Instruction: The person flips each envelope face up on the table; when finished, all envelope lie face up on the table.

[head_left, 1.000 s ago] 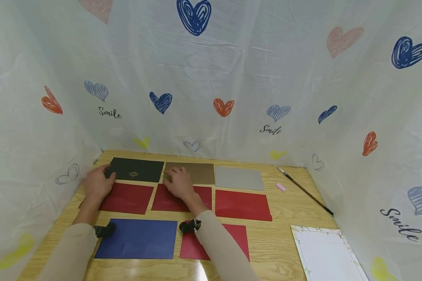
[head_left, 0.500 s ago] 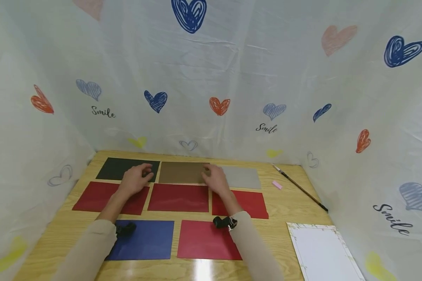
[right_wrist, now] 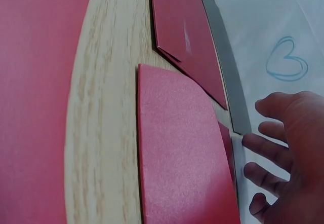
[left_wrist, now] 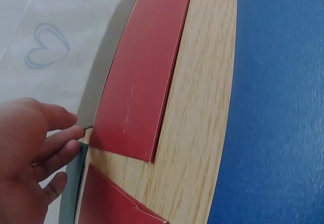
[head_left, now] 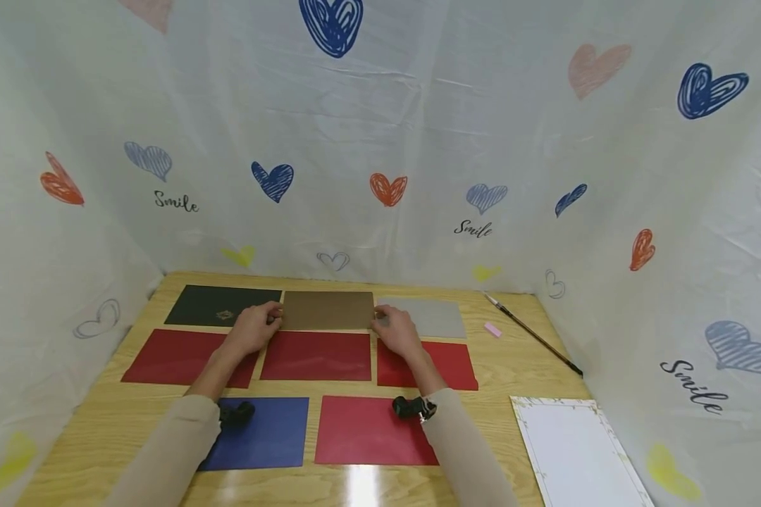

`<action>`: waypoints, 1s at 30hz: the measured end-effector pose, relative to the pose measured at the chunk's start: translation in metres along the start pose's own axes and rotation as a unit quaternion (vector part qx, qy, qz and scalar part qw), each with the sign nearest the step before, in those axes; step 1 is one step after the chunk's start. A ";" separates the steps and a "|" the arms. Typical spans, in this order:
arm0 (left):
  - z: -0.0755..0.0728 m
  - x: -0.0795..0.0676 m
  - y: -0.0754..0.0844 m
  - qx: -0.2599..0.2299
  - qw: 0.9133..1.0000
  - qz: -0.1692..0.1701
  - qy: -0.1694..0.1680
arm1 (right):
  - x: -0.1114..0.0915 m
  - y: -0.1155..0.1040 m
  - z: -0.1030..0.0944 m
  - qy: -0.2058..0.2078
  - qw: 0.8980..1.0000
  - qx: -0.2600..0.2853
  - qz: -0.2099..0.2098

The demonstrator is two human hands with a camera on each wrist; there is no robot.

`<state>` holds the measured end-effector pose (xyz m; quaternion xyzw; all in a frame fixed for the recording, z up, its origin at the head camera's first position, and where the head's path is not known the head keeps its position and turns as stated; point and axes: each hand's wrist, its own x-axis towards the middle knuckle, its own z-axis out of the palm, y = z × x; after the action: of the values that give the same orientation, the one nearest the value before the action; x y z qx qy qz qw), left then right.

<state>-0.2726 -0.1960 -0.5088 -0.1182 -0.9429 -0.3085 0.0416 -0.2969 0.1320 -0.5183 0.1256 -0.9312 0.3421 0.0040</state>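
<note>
In the head view a brown envelope (head_left: 328, 310) lies flat in the back row. My left hand (head_left: 258, 327) is at its left edge, fingertips near the seam with a dark green envelope (head_left: 196, 305) bearing a gold emblem. At the opposite end my right hand (head_left: 396, 329) has its fingertips by the brown envelope's right edge, over the left part of a grey envelope (head_left: 440, 318). Both wrist views show relaxed, slightly bent fingers gripping nothing: the left hand (left_wrist: 30, 153) and the right hand (right_wrist: 288, 158). Whether the fingertips touch the envelope is hard to tell.
Red envelopes (head_left: 316, 356) form a middle row. A blue envelope (head_left: 266, 433) and a pinkish-red one (head_left: 368, 431) lie in front. To the right are a brush (head_left: 533, 333), a pink eraser-like block (head_left: 492, 329) and a white bordered sheet (head_left: 571, 443). Heart-printed curtains surround the table.
Both hands have moved right: the left from the dark green envelope's left edge, the right from the brown envelope's left edge. They now flank the brown envelope. The view has shifted slightly.
</note>
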 end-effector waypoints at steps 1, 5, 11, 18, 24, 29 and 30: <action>0.000 0.000 0.001 0.001 1.000 0.000 0.000 | 0.000 -0.001 0.000 -0.002 1.000 0.001 0.001; 0.000 -0.001 0.003 -0.006 1.000 -0.012 -0.008 | -0.002 -0.002 0.003 -0.010 1.000 0.010 0.010; -0.003 0.000 0.004 -0.031 0.998 -0.039 -0.031 | 0.000 -0.004 0.004 -0.014 1.000 0.017 0.012; -0.004 0.004 -0.001 -0.096 0.991 -0.074 -0.056 | 0.003 -0.006 0.005 -0.023 0.999 0.035 0.017; 0.000 0.005 -0.007 -0.109 0.992 -0.059 -0.013 | 0.003 -0.005 0.006 -0.033 0.999 0.032 0.022; 0.001 0.007 -0.006 -0.096 0.994 -0.015 0.055 | 0.004 -0.003 0.004 -0.027 0.999 0.022 0.017; 0.001 0.007 -0.005 -0.092 0.994 -0.008 0.064 | 0.004 -0.003 0.004 -0.025 0.999 0.018 0.014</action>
<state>-0.2811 -0.1980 -0.5115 -0.0942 -0.9068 -0.4014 0.0880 -0.2999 0.1261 -0.5187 0.1215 -0.9263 0.3556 -0.0266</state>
